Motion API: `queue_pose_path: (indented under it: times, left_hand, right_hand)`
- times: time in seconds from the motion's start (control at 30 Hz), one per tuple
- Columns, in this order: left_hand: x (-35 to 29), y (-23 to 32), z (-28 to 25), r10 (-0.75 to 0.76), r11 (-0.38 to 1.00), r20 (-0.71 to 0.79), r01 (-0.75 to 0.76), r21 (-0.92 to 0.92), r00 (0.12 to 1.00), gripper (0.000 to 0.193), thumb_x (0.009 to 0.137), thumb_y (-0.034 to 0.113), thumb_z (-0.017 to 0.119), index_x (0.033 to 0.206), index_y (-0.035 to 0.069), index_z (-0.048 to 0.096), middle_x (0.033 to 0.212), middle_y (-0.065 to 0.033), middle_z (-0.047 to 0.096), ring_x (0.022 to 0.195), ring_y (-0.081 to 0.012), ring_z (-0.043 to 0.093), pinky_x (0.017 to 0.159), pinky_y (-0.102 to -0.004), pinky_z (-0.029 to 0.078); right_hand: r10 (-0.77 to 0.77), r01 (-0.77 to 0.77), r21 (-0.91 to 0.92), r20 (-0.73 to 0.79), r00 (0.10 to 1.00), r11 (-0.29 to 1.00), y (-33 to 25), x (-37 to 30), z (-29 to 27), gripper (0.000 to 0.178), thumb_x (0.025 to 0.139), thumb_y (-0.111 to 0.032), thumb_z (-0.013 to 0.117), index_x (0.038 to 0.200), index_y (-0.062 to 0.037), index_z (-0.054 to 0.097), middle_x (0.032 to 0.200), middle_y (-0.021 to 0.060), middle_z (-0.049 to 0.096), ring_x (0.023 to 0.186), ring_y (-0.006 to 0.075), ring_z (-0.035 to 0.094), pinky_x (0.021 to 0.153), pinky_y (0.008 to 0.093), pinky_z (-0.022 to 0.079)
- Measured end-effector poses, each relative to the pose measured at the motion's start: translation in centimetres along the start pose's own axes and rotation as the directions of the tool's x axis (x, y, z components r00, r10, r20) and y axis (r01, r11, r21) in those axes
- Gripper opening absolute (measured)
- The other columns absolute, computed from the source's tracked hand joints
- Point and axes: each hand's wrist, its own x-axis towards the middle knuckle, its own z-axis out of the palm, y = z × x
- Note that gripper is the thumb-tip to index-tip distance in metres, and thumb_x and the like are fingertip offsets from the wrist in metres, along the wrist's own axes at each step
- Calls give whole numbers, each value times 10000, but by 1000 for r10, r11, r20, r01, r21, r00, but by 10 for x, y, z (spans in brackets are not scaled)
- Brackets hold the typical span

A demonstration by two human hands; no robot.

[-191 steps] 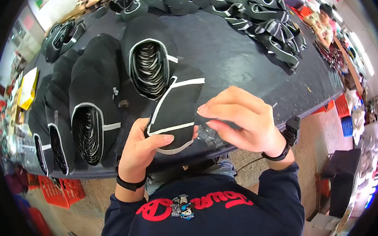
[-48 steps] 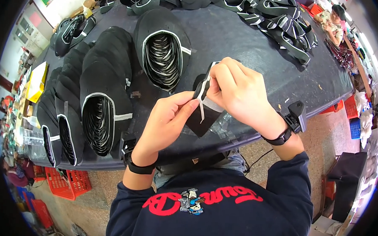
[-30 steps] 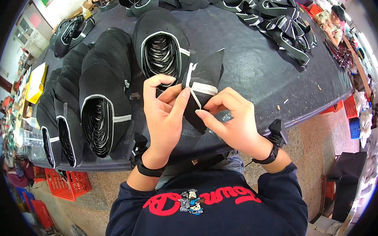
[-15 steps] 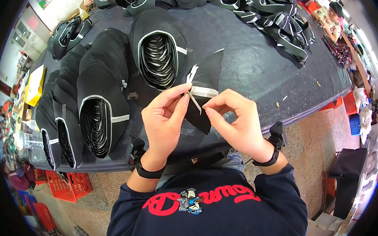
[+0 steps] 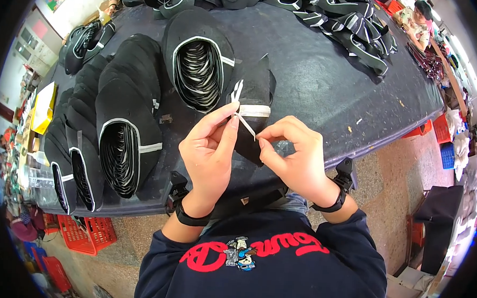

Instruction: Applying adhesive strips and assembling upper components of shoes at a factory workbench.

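Near the table's front edge, a narrow white strip (image 5: 245, 123) slants between my two hands. My left hand (image 5: 209, 150) pinches its upper part between thumb and forefinger; split white ends stick up beyond the fingertips. The lower end is held in a thumb-and-forefinger pinch of my right hand (image 5: 296, 157). Just behind both hands lies a dark fabric piece (image 5: 253, 88) with a white band (image 5: 254, 111) across it. The band's left end reaches my left fingertips. Whether the strip is joined to the band, I cannot tell.
On the dark table (image 5: 305, 72), nested black fabric pieces with white edging stand left of my hands: a near stack (image 5: 129, 85) and a farther stack (image 5: 198, 27). Loose black pieces (image 5: 355, 31) heap at the back. A co-worker (image 5: 416, 23) sits beyond the far right corner.
My right hand has closed its fingertips on the strip's lower end, moving slightly left. The fabric piece behind has shifted and looks narrower; its white band sits a little lower.
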Motion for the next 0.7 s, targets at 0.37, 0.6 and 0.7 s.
queue_pose_path:
  times: [0.37, 0.6, 0.7]
  left_hand:
    - [1, -1, 3, 2, 999, -13, -1, 54, 1000, 242, 886, -61, 611, 1126, -67, 645, 1034, -98, 683, 909, -95, 638, 822, -202, 497]
    - [2, -5, 1, 31, 998, -33, -29, 52, 999, 240, 894, -63, 605, 1131, -68, 641, 1040, -100, 681, 926, -104, 642, 834, -202, 496]
    - [1, -7, 2, 33, 999, -49, -31, 43, 998, 241, 884, -66, 614, 1123, -68, 647, 1041, -105, 684, 937, -114, 646, 850, -205, 496]
  right_hand:
    - [-102, 100, -72, -35, 994, 992, 5, 2, 3, 107, 713, 41, 703, 795, -14, 662, 766, 76, 661, 714, 187, 638, 651, 289, 501]
    - [316, -332, 487, 118, 941, 808, 10, 3, -2, 29, 813, 27, 667, 831, 21, 645, 818, 65, 651, 791, 110, 640, 727, 249, 512]
    - [312, -303, 662, 109, 944, 686, 15, 4, 0, 51, 828, 70, 608, 826, 30, 640, 815, 76, 624, 752, 150, 633, 717, 270, 515]
